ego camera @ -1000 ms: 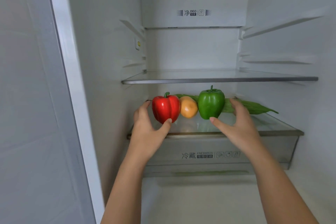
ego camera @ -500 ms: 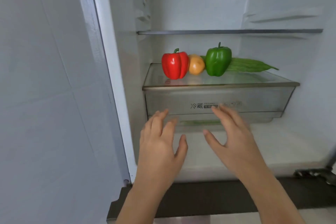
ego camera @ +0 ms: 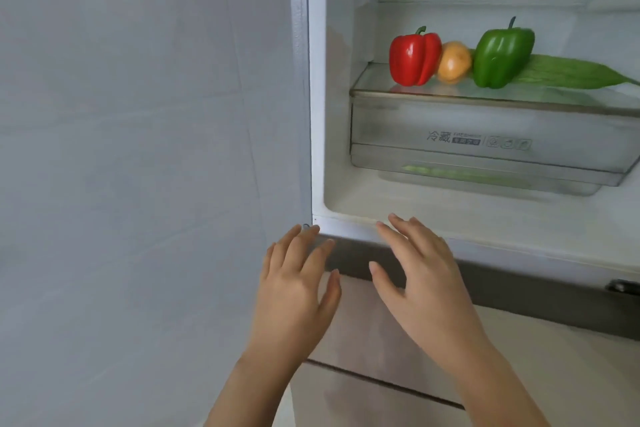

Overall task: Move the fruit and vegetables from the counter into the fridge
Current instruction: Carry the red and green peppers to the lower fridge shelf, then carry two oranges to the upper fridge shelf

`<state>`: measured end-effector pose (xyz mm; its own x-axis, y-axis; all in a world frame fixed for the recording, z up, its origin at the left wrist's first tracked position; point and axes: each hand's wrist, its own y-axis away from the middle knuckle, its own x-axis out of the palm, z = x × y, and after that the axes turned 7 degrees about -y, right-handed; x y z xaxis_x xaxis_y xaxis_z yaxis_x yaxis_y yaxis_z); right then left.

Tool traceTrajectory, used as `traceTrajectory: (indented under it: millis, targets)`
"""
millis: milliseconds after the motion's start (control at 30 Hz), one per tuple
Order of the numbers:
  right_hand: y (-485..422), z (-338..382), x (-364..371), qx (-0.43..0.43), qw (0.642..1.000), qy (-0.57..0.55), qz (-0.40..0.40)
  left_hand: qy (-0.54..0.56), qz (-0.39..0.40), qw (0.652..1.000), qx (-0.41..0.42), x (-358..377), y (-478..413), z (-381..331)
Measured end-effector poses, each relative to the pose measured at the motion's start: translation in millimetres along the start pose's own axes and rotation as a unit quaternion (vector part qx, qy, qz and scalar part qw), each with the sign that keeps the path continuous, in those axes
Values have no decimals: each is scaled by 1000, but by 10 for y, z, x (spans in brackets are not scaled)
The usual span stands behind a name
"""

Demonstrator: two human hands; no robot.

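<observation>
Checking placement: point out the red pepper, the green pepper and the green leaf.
red pepper (ego camera: 412, 57): head view, front face.
green pepper (ego camera: 498, 57): head view, front face.
green leaf (ego camera: 571, 74): head view, mid blade.

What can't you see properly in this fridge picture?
From the head view:
- Orange round fruit: partly hidden behind the red pepper, so its kind is unclear.
- Long green vegetable: one end is behind the green pepper, and the tip is cut off by the right edge.
- Drawer: its frosted front blurs what is inside.
- Counter: out of view, so any produce left there is unknown.
</observation>
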<state>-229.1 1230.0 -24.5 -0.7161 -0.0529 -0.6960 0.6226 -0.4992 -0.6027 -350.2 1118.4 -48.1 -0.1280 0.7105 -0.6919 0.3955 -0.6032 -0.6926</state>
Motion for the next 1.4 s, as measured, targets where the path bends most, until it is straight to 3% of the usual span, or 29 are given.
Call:
traceTrajectory:
  millis: [267,467,933,1200,1400]
  targets:
    - [442,366,130,-135,987,-73,53,-133,5,983,-129,-570,880,-160]
    - [757,1057,313,-234,945,-193,119,-224,-5,945,-240,-1237,1566,-198]
    - [2018,2908,115,-418,807,-346,234,-404,-68,793,-451,-2923,3187,-595]
    - [3457,4038,-472,-497,711,-415,275,-486,-101,696,-519,-4052,4640,-1276]
    - [4749,4749,-1064,-545,637,-452,305,-535,-113,599,-585,-4825,5745,-2010]
